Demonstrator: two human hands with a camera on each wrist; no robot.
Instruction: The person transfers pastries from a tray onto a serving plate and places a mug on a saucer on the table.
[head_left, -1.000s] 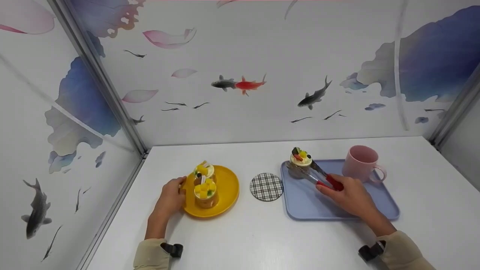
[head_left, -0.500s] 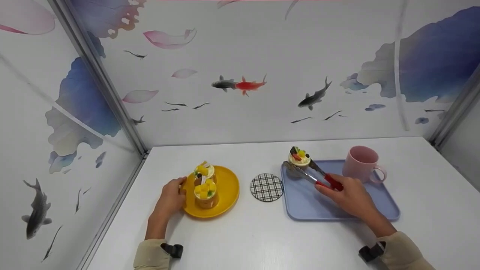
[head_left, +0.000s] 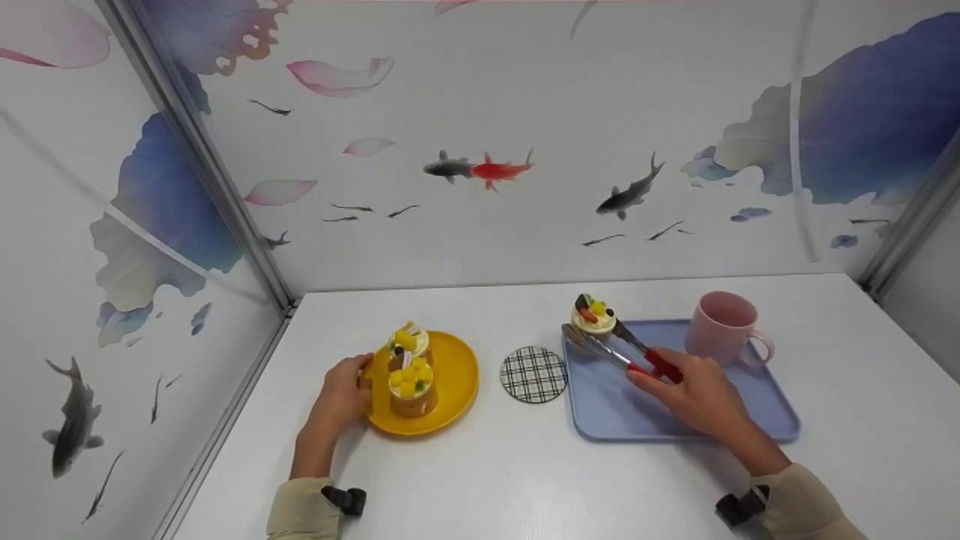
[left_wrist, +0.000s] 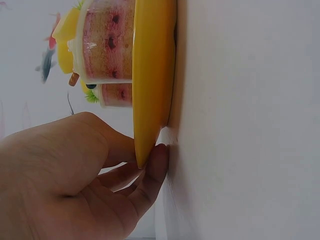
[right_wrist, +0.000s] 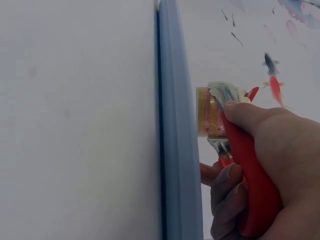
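Observation:
My left hand [head_left: 345,394] pinches the near-left rim of a yellow plate [head_left: 456,386], thumb above and fingers below in the left wrist view. On that plate stand two clear cake cups, the nearer cake cup [head_left: 411,390] topped with yellow fruit cubes and the other cake cup [head_left: 409,341] behind it. My right hand [head_left: 694,390] grips red-handled metal tongs [head_left: 661,366]. Between the tong tips is a third cake cup [head_left: 592,321] with cream, strawberry and yellow fruit, upright at the back-left corner of the blue tray [head_left: 645,416]. In the right wrist view its base is close over the tray.
A pink mug [head_left: 718,330] stands on the back right of the tray, its handle to the right. Between plate and tray lies a round checked coaster [head_left: 533,375], right at the tray's left edge. Behind the white table rises a painted wall panel [head_left: 480,232].
The tongs have shifted slightly left, and the third cake cup has moved left with them. My left hand and the plate have stayed in place.

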